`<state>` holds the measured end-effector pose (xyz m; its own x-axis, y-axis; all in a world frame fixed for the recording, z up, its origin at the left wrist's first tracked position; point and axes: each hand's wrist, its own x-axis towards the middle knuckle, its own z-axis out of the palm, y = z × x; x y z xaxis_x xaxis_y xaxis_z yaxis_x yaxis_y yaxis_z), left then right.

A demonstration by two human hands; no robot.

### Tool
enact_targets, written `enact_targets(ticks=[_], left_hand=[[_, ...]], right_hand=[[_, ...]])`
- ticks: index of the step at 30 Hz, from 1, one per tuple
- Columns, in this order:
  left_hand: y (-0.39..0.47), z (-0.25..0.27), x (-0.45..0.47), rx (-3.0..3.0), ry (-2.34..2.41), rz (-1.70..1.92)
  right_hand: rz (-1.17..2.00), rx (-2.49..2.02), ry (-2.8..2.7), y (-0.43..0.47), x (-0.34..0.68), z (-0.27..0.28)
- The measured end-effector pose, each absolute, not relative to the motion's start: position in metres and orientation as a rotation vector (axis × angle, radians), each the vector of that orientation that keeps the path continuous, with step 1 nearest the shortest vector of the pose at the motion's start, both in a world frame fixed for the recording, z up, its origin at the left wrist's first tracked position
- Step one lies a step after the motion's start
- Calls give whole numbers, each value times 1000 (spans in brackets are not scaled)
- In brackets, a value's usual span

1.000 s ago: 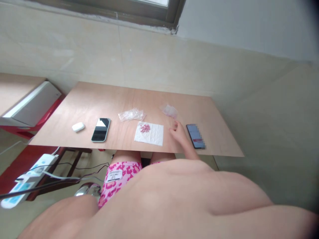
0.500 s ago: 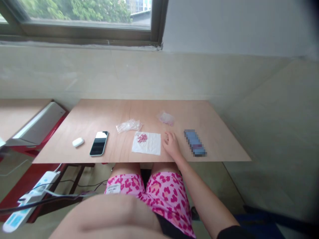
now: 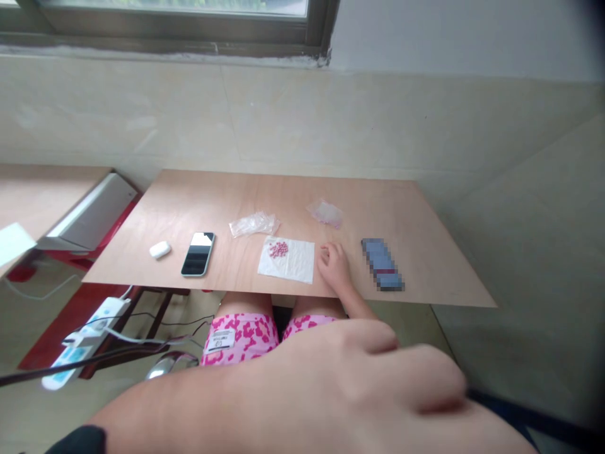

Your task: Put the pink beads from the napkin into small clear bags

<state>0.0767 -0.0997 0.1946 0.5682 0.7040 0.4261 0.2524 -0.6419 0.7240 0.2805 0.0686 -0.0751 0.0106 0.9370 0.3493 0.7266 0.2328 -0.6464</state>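
Observation:
My right hand rests on the table, fingers loosely bent and a little apart, with nothing visible in them. Just left of it lies a white tissue, and on its upper left part is a small heap of pink beads. Close to the camera, my left hand reaches across my body over my right forearm, large and blurred. Its fingers are curled in; whatever they may hold is hidden. Behind the tissue are a crumpled clear plastic bag and a small clear bag with pale pink contents.
A phone and a white earbud case lie on the left of the wooden table. A pixelated phone lies on the right. Below the left edge, a power strip has cables running from it.
My left arm has swung to the right, so its hand now shows and covers much of my right forearm. My right hand stays beside the tissue. The view has tilted down.

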Motion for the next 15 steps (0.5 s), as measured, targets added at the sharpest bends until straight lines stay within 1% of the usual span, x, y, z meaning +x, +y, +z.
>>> enact_targets(ticks=[2, 3, 7, 10, 12, 15], left_hand=[[-59, 176, 84, 2478, 581, 872], [-35, 160, 79, 2555, 662, 848], [71, 72, 7, 2395, 1560, 739], [129, 16, -58, 2208, 1992, 548], [153, -8, -85, 2199, 2047, 397], [175, -25, -99, 2212, 1981, 275]], right_hand=[[354, -1541, -1756, 68, 281, -75], [355, -1538, -1755, 67, 281, -75], [358, -1500, -1770, 67, 284, -78], [361, -1490, -1771, 67, 285, -80], [361, -1495, -1778, 68, 285, -80], [366, -1508, -1783, 68, 284, -81]])
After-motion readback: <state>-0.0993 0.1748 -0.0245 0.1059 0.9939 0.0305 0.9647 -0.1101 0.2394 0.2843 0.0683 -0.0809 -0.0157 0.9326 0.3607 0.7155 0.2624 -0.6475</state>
